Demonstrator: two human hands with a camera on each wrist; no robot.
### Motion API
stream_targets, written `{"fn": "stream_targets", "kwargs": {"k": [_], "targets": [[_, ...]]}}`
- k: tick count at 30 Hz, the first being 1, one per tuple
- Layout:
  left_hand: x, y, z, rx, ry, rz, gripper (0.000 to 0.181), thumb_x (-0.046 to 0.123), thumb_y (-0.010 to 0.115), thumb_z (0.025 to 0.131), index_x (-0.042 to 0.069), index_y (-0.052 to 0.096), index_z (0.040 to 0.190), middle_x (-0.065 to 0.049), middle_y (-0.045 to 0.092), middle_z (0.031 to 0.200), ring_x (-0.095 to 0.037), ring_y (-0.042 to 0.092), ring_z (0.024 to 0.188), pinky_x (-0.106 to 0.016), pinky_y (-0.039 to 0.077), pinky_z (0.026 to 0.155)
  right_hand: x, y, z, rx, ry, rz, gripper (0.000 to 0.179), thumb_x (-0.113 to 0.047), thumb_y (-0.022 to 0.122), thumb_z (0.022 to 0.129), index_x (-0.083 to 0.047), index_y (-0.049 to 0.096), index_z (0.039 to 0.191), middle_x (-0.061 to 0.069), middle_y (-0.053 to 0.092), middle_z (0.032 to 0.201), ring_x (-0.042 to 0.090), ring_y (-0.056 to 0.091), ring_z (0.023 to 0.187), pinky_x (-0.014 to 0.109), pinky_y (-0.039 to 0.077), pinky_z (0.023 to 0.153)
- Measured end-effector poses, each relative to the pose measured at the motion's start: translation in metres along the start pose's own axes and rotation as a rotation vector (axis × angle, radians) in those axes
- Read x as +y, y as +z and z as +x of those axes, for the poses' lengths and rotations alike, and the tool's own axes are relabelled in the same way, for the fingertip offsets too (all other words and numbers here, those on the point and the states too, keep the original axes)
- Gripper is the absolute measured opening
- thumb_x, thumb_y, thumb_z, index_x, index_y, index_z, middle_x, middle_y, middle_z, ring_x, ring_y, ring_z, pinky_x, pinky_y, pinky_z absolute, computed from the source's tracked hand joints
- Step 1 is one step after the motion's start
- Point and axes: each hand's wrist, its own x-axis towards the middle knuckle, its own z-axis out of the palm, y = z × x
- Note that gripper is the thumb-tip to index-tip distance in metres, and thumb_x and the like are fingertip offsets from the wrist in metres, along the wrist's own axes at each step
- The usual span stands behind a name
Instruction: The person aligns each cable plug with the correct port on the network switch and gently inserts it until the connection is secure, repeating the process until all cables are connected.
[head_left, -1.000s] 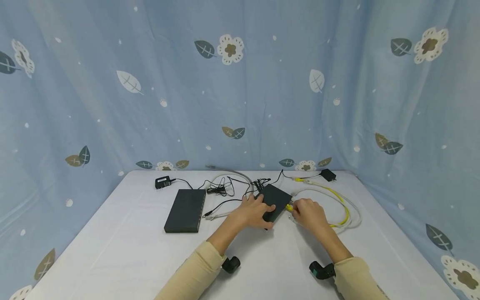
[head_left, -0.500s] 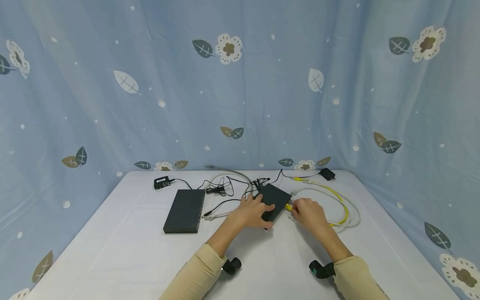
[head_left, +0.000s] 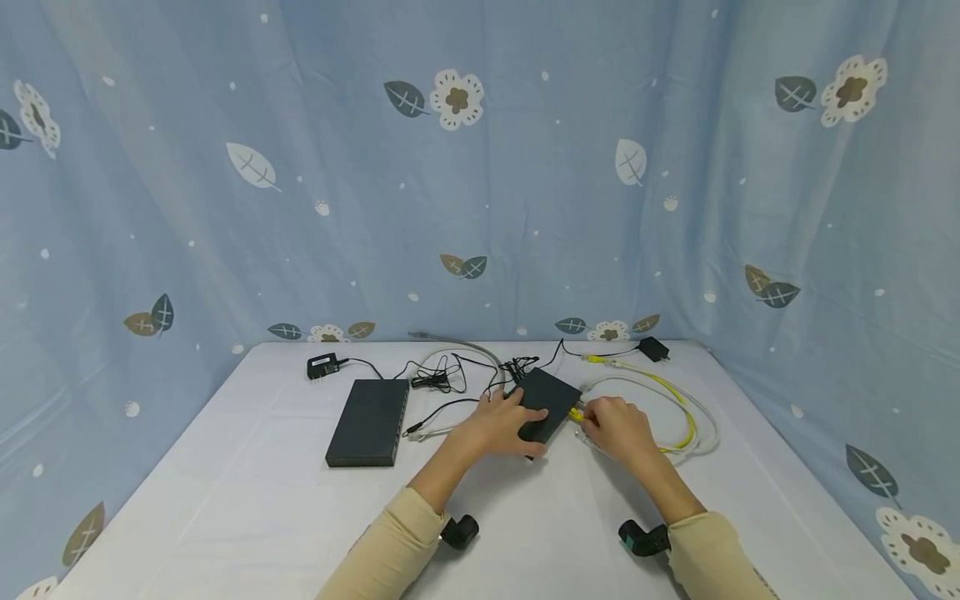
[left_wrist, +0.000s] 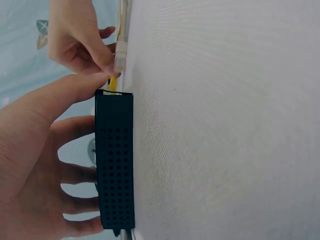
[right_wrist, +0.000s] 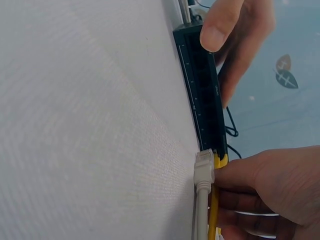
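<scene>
My left hand [head_left: 498, 427] spans a small black network switch [head_left: 553, 398], fingers spread over its top. The left thumb [right_wrist: 214, 37] lies over the port-side edge in the right wrist view. My right hand [head_left: 621, 425] pinches a yellow network cable [right_wrist: 214, 210] close behind its plug [right_wrist: 221, 161], which sits at the end of the port row. A loose white network cable plug [right_wrist: 203, 167] lies alongside the yellow one, near the right fingers. The vented side [left_wrist: 116, 165] of the switch shows in the left wrist view.
A larger black switch [head_left: 367, 422] lies to the left. Behind are coiled black power cords [head_left: 442, 377] and a grey cable [head_left: 468, 343]. Black adapters [head_left: 324, 365] [head_left: 653, 349] lie at the back left and right. Yellow and white cables [head_left: 686, 417] loop at the right.
The head view has shifted slightly. Both hands keep their places at the small switch and the yellow cable.
</scene>
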Motion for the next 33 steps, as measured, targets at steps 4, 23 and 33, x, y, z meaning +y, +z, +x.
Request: {"fn": "stream_targets", "kwargs": {"k": [4, 23, 33], "targets": [[0.0, -0.002, -0.001, 0.0, 0.004, -0.006, 0.066, 0.067, 0.059, 0.087, 0.042, 0.043, 0.146, -0.016, 0.024, 0.162, -0.049, 0.028, 0.144, -0.065, 0.025, 0.114, 0.0, -0.001, -0.001, -0.01, 0.009, -0.005, 0.011, -0.014, 0.07, 0.085, -0.015, 0.07, 0.074, -0.004, 0.061, 0.066, 0.013, 0.048, 0.054, 0.029, 0.036, 0.048], [-0.003, -0.003, -0.003, 0.02, 0.042, -0.116, 0.066, 0.063, 0.068, 0.081, 0.037, 0.054, 0.141, -0.016, 0.027, 0.161, -0.048, 0.027, 0.145, -0.063, 0.023, 0.116, 0.009, 0.003, -0.001, 0.05, 0.036, 0.003, 0.007, -0.017, 0.07, 0.086, -0.015, 0.074, 0.08, -0.002, 0.067, 0.072, 0.014, 0.055, 0.057, 0.032, 0.043, 0.049], [-0.001, -0.001, -0.001, 0.027, 0.048, -0.101, 0.063, 0.062, 0.065, 0.085, 0.037, 0.052, 0.142, -0.017, 0.026, 0.161, -0.051, 0.024, 0.145, -0.066, 0.023, 0.114, 0.007, -0.012, -0.001, 0.016, 0.028, 0.048, 0.009, -0.019, 0.073, 0.088, -0.011, 0.075, 0.086, 0.0, 0.071, 0.076, 0.014, 0.061, 0.063, 0.034, 0.048, 0.054]]}}
